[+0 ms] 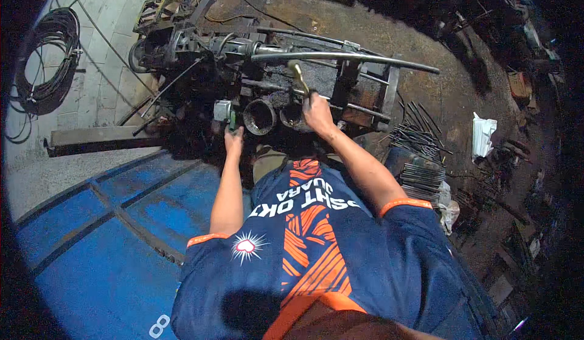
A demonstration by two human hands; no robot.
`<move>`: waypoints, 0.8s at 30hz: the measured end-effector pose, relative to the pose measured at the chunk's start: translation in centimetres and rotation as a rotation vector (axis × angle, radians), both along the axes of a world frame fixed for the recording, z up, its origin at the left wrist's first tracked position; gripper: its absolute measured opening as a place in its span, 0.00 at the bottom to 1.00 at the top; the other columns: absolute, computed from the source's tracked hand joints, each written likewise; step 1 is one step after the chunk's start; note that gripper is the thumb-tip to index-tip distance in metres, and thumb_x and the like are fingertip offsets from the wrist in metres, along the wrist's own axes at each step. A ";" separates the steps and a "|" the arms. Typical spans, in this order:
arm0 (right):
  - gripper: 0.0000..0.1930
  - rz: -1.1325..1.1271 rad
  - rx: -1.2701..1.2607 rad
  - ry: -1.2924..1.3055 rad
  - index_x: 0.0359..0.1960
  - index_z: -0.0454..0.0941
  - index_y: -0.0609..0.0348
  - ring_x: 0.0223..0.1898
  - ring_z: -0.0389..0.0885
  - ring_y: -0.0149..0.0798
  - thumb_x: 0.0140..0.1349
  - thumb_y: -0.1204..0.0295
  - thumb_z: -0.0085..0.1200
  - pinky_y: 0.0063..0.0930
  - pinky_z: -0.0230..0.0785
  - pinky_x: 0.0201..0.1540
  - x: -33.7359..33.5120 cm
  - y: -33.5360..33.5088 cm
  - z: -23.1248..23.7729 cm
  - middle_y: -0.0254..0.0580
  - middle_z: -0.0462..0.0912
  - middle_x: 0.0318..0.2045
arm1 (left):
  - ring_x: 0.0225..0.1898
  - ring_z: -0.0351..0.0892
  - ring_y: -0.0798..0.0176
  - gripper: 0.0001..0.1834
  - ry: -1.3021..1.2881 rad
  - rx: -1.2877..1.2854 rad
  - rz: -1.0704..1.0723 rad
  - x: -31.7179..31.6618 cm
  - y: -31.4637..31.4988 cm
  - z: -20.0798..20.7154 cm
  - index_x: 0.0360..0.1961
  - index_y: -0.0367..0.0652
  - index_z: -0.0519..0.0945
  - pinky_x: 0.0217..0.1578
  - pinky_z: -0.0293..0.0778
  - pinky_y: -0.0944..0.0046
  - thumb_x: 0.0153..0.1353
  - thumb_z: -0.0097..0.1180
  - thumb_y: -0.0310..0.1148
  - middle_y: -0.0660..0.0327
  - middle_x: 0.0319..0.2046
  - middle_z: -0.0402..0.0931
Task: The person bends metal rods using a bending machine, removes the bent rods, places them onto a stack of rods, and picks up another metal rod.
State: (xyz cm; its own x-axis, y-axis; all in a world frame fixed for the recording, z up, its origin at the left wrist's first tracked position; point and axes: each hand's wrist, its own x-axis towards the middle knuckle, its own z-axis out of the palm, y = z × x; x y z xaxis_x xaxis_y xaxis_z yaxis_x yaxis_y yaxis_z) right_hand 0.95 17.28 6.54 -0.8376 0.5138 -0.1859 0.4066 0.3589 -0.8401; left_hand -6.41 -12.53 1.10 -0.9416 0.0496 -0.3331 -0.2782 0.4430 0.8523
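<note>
In front of me is a dark, greasy machine [243,48] with long metal bars. My right hand [318,116] is closed round the dark handle of a brass-coloured tool [298,77], whose head points up over the machine; its exact kind is unclear. At the machine's near side, my left hand [233,139] has its fingertips round a small green piece [232,119] beside a pale grey box [222,110]. Between my hands stand a round, rusty can [260,116] and a second round container [292,116], both dark inside.
A long pale tube [365,59] juts right across the machine. Thin dark rods [420,130] lie in a pile at right, near a white bag [483,136]. A coiled black cable [48,60] lies at left, above a metal beam [103,139] and a blue panel [91,261].
</note>
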 end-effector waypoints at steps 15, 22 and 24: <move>0.11 0.073 0.040 0.065 0.31 0.71 0.70 0.32 0.75 0.66 0.55 0.71 0.45 0.50 0.67 0.35 0.7 0.4 -2.1 0.66 0.76 0.26 | 0.13 0.62 0.73 0.34 -0.032 0.074 0.071 0.4 0.7 -0.8 0.58 0.39 0.54 0.12 0.57 0.72 0.54 0.57 0.29 0.63 0.21 0.71; 0.13 0.171 -0.004 -0.087 0.30 0.72 0.73 0.33 0.76 0.64 0.55 0.71 0.43 0.49 0.67 0.35 0.2 1.6 -0.4 0.69 0.75 0.27 | 0.13 0.63 0.73 0.31 0.017 0.036 0.054 0.8 0.7 -0.9 0.56 0.39 0.57 0.12 0.57 0.72 0.53 0.58 0.30 0.62 0.23 0.72; 0.14 0.142 0.021 0.044 0.35 0.73 0.72 0.37 0.76 0.63 0.57 0.70 0.43 0.47 0.68 0.38 2.6 1.1 -2.2 0.68 0.76 0.30 | 0.14 0.63 0.73 0.28 0.051 0.020 0.015 0.4 0.2 -1.3 0.54 0.39 0.61 0.13 0.58 0.72 0.53 0.57 0.31 0.62 0.22 0.72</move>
State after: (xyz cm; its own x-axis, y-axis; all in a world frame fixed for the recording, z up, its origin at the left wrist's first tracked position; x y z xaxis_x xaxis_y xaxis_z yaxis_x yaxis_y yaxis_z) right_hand 3.55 18.42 4.37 -0.9093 0.3926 -0.1380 0.3134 0.4277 -0.8478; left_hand -5.99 -12.29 -0.18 -0.9579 0.0417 -0.2839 -0.2407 0.4222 0.8740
